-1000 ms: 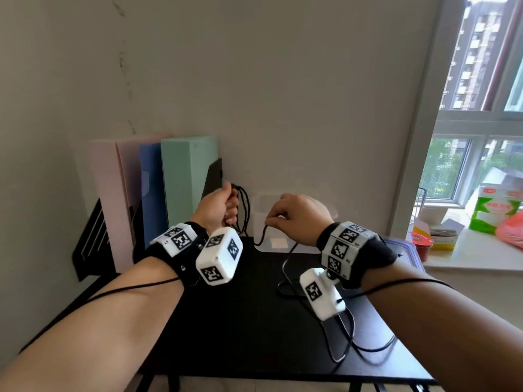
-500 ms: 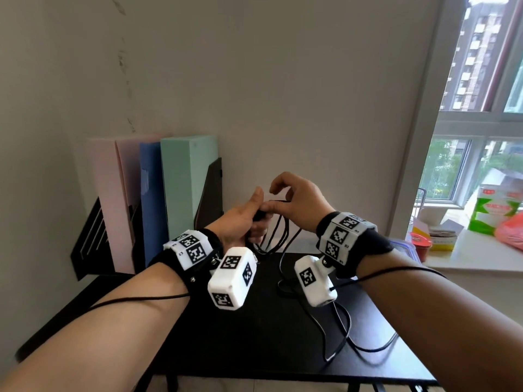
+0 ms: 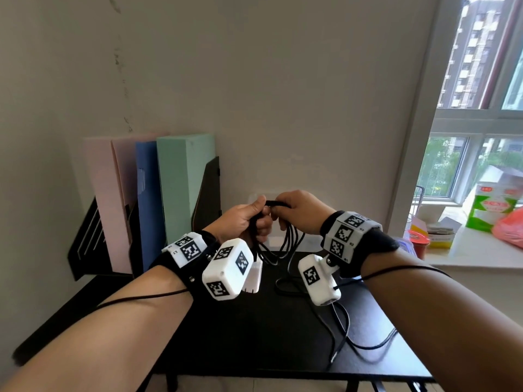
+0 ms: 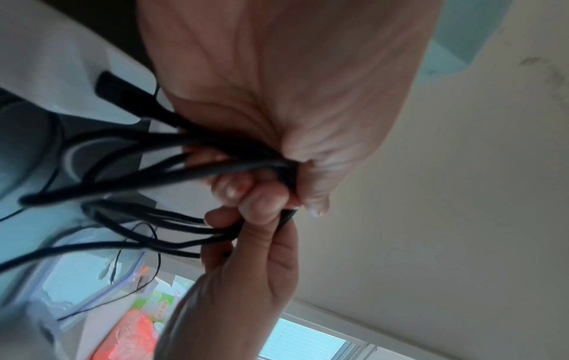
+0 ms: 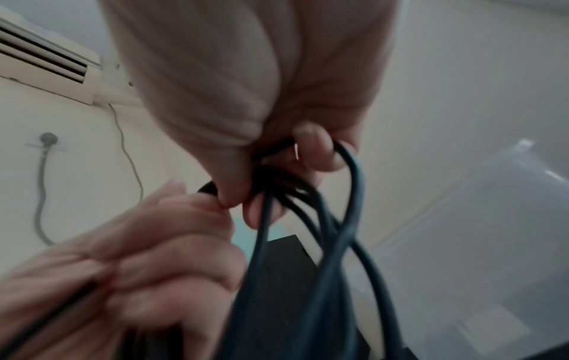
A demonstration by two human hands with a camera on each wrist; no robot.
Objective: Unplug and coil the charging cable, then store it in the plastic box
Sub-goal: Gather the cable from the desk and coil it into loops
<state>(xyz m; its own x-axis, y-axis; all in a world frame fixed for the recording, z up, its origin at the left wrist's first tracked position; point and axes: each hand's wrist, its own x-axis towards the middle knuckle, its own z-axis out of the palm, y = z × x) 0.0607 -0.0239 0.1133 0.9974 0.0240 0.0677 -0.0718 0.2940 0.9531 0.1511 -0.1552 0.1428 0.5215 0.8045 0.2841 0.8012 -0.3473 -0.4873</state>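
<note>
Nearest to me, a loose run of the black cable (image 3: 343, 332) lies slack across the dark counter (image 3: 254, 335), curling toward its front right edge. Just above that I've got both wrists in frame with their white tracking blocks, hands raised off the counter and meeting in the middle.

My left hand (image 3: 244, 222) has its grip curled tight around a bundle of cable loops, thumb up on top; the left wrist view shows several black strands running out of the fist, fingers wrapped right round them. My right hand (image 3: 300, 213) sits just beside it, touching, its grip pinching the top of the same bundle between thumb and fingertips. The right wrist view is blurred, but the loops plainly hang down from that pinch. So the coil hangs between the two hands, its lower bends dangling just over the counter.

Behind the hands, against the wall, I can make out the clear plastic box (image 5: 492, 243), mostly hidden in the head view. To the left stand upright folders (image 3: 175, 188) in pink, blue and green in a black holder. Far right, the windowsill (image 3: 467, 250) carries a green and white carton and a red-lidded tub.
</note>
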